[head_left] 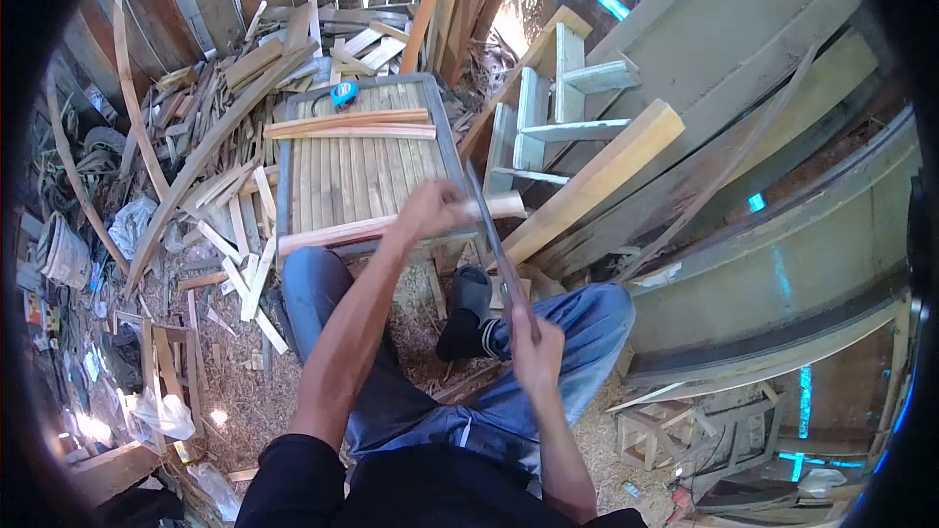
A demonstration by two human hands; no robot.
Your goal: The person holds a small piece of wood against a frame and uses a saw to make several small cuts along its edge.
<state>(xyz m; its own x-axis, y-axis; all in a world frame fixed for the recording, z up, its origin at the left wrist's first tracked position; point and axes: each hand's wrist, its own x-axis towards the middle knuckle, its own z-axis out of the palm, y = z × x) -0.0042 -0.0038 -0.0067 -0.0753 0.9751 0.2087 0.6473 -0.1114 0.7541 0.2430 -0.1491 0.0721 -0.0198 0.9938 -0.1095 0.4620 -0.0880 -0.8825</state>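
I note the left hand (428, 209) clasping a wooden strip (507, 203), the right hand (537, 352) gripping a saw (498, 249) that, skipping, could cut the former.

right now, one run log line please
left hand: at wood | right hand: grips saw | saw: across wood | tape measure: on slatted table

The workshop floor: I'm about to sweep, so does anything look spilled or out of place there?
Yes: sawdust or shavings lie scattered about, and loose wooden strips lie at odd angles left of the slatted table, near a jumbled scrap heap. The strips look dropped rather than stacked, though that may be ordinary mess here.
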